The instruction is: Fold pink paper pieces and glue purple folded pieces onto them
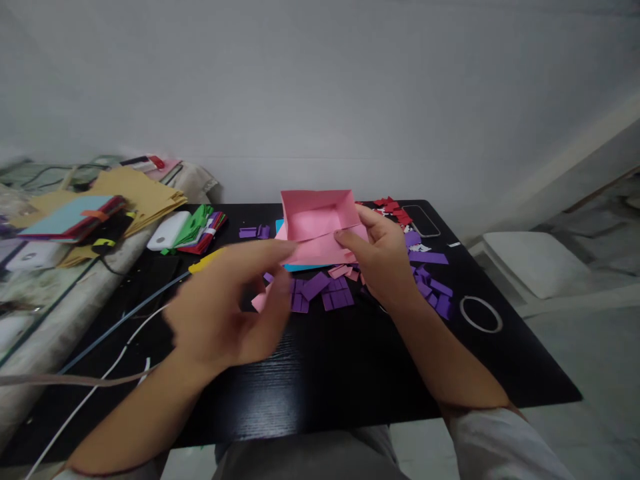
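A pink paper box (320,227) with an open top is held up over the black table, tilted so that its inside faces me. My right hand (383,257) grips its right side, thumb on the near wall and fingers behind. My left hand (235,300) is smeared by motion at the box's lower left, thumb and forefinger apart, with nothing visible between them. Whether its fingertip touches the box I cannot tell. Beneath the box lie a blue sheet (305,268), purple paper pieces (337,293) and small pink scraps (343,271).
Red scraps (395,210), more purple pieces (440,293), a dark phone-shaped outline (421,221) and a white ring (481,314) lie on the right. Leftward are coloured paper bundles (200,227), a yellow-tipped tool (205,260), cables (107,380) and brown envelopes (135,193).
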`<state>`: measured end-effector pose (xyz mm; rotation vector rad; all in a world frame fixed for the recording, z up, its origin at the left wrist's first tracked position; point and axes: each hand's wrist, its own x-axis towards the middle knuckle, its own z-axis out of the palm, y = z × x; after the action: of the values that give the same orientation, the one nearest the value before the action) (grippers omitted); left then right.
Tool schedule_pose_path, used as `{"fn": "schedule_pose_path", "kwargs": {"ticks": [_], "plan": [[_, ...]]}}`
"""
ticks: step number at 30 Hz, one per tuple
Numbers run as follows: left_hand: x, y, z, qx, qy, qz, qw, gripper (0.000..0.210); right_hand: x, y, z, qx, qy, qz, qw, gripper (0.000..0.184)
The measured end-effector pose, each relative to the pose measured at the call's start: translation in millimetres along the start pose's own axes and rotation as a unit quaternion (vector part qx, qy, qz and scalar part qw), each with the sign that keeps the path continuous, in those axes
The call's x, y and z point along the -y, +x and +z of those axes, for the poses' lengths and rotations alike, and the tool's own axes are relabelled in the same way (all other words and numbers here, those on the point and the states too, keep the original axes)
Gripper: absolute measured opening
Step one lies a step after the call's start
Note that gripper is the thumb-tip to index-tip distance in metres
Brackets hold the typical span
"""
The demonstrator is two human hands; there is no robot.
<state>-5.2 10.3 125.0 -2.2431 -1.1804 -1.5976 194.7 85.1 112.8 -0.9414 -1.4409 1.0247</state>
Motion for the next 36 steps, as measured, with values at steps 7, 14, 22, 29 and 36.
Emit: {"fn": "schedule_pose_path", "kwargs": {"ticks": [7,14,22,29,36], "plan": [[32.8,11.6,17.0,0.075,-0.071,-0.161,0.982,0.088,-2.3,1.9,4.8,-0.009,-0.012,-0.046,0.999,0.043],[35.5,1.4,42.0,0.044,-0.066,-0.213,0.974,0.043,-3.3,-1.1,12.0,0.004,-0.016,-0.065,0.998,0.041],[38.9,5.5,48.8,-0.006,-0.142,-0.274,0.951,0.024,0.7,-7.0,21.8,0.034,0.01,-0.028,0.999,0.053],[35.4,6.8,51.2,-0.046,-0.157,-0.285,0.945,0.03,-1.0,-10.1,23.3,0.033,-0.004,0.007,0.999,0.044],[35.0,6.0,50.2,-0.049,-0.107,-0.268,0.956,0.021,-0.5,-12.4,26.9,-0.027,0.014,-0.036,0.999,0.032]]}}
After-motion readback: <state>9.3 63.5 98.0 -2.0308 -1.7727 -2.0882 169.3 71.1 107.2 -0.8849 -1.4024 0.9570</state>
